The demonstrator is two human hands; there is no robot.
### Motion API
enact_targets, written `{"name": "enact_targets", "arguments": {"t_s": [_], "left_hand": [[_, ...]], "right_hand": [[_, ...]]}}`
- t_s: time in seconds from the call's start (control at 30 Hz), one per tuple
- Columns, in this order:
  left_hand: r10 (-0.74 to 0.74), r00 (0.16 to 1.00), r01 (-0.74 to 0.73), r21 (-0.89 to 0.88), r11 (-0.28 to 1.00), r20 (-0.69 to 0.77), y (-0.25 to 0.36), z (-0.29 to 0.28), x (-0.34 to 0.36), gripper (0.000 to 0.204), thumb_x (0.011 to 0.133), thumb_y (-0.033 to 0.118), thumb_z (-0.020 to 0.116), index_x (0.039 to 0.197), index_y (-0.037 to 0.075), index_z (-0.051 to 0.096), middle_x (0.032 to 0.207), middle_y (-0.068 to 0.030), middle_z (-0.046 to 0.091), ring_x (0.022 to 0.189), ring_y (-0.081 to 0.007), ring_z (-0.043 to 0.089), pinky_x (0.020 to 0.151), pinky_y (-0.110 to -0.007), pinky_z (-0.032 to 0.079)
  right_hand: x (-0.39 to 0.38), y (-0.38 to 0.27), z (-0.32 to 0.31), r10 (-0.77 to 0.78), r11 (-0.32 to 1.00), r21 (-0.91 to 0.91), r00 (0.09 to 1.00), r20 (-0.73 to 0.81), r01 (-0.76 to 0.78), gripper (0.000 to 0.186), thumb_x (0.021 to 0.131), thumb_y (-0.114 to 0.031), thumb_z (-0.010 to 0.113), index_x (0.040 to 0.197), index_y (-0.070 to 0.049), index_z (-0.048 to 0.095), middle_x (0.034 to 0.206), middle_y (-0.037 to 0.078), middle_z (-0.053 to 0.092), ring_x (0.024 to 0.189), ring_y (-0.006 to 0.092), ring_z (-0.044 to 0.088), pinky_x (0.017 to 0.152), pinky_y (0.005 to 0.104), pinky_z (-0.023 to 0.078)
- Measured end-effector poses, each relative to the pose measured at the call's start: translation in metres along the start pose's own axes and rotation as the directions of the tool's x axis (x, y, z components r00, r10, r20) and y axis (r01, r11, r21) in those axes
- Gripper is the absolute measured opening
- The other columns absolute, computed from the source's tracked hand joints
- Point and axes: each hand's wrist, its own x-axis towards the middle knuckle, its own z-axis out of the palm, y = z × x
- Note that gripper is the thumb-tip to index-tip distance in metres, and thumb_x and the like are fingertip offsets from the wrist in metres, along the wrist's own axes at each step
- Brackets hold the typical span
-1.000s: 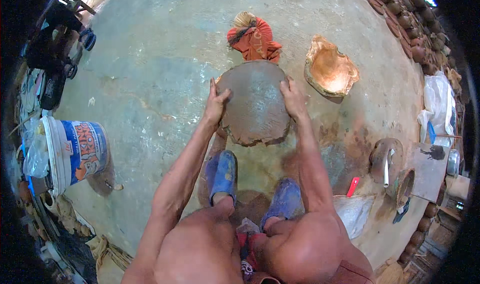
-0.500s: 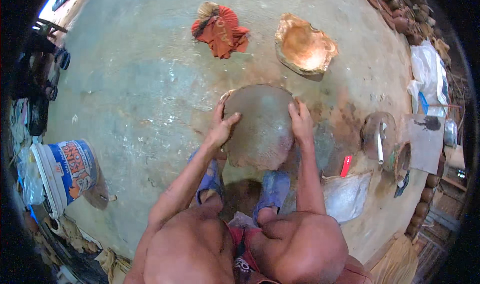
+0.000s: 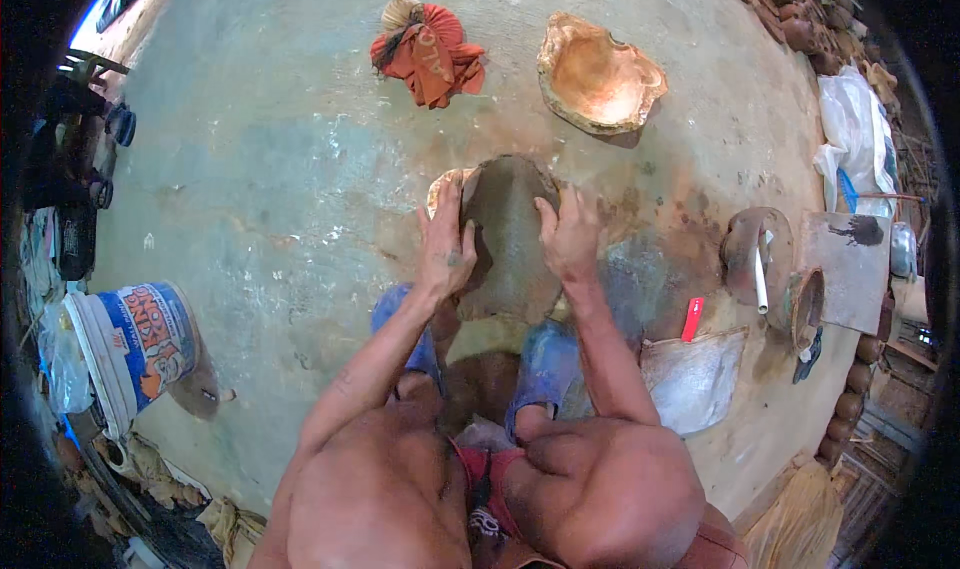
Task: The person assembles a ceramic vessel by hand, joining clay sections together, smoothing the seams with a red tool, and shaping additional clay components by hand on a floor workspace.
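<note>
A grey-brown clay slab point(image 3: 515, 239) is held up between my two hands, in front of my feet. My left hand point(image 3: 446, 244) grips its left edge, thumb on the near face. On the opposite edge my right hand point(image 3: 570, 234) is closed, its thumb pressed along the slab. The sides curve, so the slab looks narrow and bowed. A pale tan rim point(image 3: 440, 187) of something shows behind my left fingers; most of it is hidden. Farther off lie a tied orange cloth bundle point(image 3: 432, 59) and a rough-edged tan bowl-like piece point(image 3: 600, 77).
A blue and white bucket point(image 3: 140, 344) lies tipped at the left. To the right are a round brown piece with a white stick point(image 3: 761, 279), a flat grey board point(image 3: 845, 269), a red strip point(image 3: 692, 320) and a silvery sheet point(image 3: 695, 377). Stacked brown pots point(image 3: 800, 34) line the far right.
The slab was broad and flatter; now it is bent inward at the sides and looks narrower. My hands have come closer together, the right one moving left. The view has shifted slightly.
</note>
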Motion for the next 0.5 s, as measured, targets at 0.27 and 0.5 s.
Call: {"name": "enact_targets", "arguments": {"t_s": [0.27, 0.5], "left_hand": [[0.077, 0.997, -0.069, 0.228, 0.971, -0.029, -0.004, 0.0, 0.037, 0.068, 0.099, 0.024, 0.064, 0.159, 0.011, 0.035, 0.154, -0.0181, 0.051, 0.149, -0.0388, 0.039, 0.124, -0.066, 0.011], [0.171, 0.985, -0.167, 0.307, 0.937, 0.016, 0.003, 0.012, 0.039, 0.06, 0.1, 0.014, 0.058, 0.156, 0.01, 0.04, 0.152, -0.016, 0.054, 0.144, -0.0426, 0.044, 0.119, -0.071, 0.022]], "right_hand": [[0.003, 0.013, 0.012, -0.265, 0.952, -0.145, 0.963, 0.043, 0.268, 0.043, 0.1, -0.019, 0.061, 0.139, -0.001, 0.056, 0.128, 0.026, 0.065, 0.118, 0.0491, 0.06, 0.106, 0.0551, 0.046], [0.007, 0.007, 0.013, -0.324, 0.94, -0.171, 0.929, -0.179, 0.295, 0.036, 0.101, -0.022, 0.06, 0.132, -0.003, 0.06, 0.124, 0.028, 0.066, 0.115, 0.0492, 0.06, 0.1, 0.0543, 0.046]]}}
